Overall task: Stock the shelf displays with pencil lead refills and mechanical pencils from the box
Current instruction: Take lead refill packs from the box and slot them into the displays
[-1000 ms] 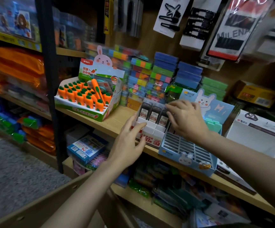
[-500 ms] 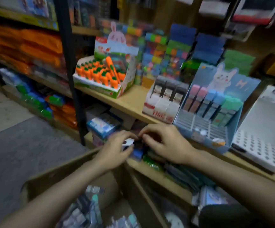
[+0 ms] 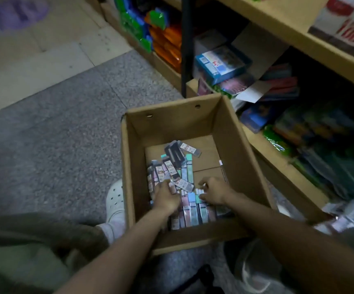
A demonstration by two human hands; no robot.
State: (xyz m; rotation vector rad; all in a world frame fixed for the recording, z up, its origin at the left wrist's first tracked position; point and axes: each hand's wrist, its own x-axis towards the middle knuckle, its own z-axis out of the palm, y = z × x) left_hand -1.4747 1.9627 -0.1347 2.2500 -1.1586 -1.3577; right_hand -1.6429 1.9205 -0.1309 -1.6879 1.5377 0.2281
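My left hand [image 3: 166, 199] is down in the cardboard box [image 3: 238, 145], palm downward, fingers curled loosely over the near edge of the loose pile; I cannot tell whether it has actually closed on a pack or only rests on them. My right hand [image 3: 215, 193] is just beside it, fingers bent, their tips touching the top ends of the packs that lie in a neat row, and I cannot tell that it grips anything either.

The refill packs [image 3: 190, 209] in that row lie directly under and between both hands, side by side, their long axes running from me toward the far wall of the box (so a pinch across the short width looks the natural grab). Beyond my left fingers the loose pile [image 3: 173, 164] is jumbled at all angles, slightly farther off and nearer the left hand.

I'd judge the right hand better placed for the tidy row, since its fingertips already meet the pack ends. The wooden shelf [image 3: 278, 24] where these must go stands up and to the right, well apart from the box.
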